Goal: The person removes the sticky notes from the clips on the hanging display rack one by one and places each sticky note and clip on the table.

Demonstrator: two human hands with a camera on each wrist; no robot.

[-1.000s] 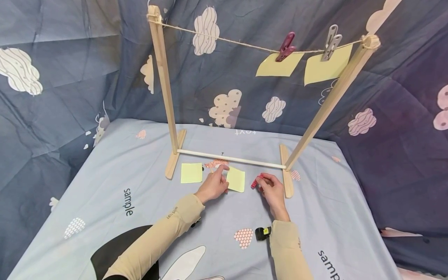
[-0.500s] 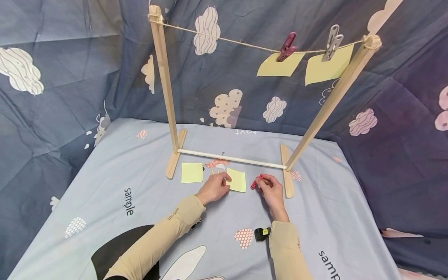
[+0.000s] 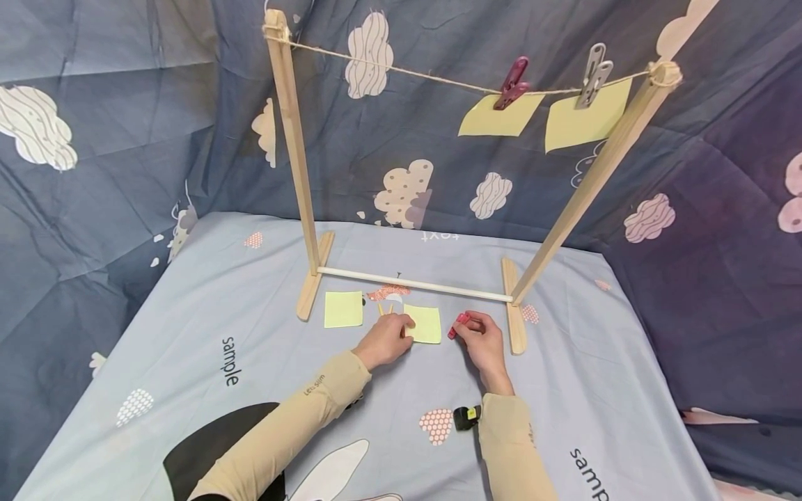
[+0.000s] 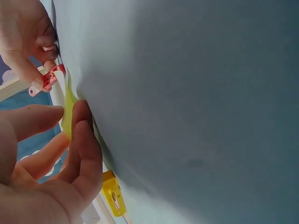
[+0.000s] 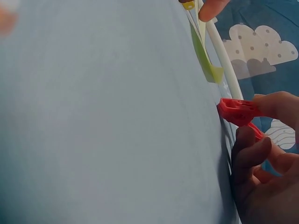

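Note:
My left hand (image 3: pixel 387 339) pinches the left edge of a yellow sticky note (image 3: pixel 426 324) low over the cloth. In the left wrist view, the note (image 4: pixel 68 109) stands between thumb and fingers. Close to the note's right side, my right hand (image 3: pixel 485 342) holds a red clothespin (image 3: pixel 459 325) between thumb and fingers. The right wrist view shows this red clothespin (image 5: pixel 237 111) from nearer. A second sticky note (image 3: pixel 343 309) lies flat to the left. Just beyond my left hand lies a yellow clothespin (image 4: pixel 113 193), partly hidden in the head view.
A wooden frame with a left post (image 3: pixel 293 139), a right post (image 3: pixel 595 184) and a white bottom rod (image 3: pixel 413 284) stands behind the hands. On its string (image 3: pixel 432 75), a maroon clothespin (image 3: pixel 512 83) and a grey clothespin (image 3: pixel 593 76) hold two yellow notes.
My left hand has lowered its raised fingers onto the note's left edge and pinches it. The note has shifted slightly right. My right hand keeps the red clothespin, nearly still.

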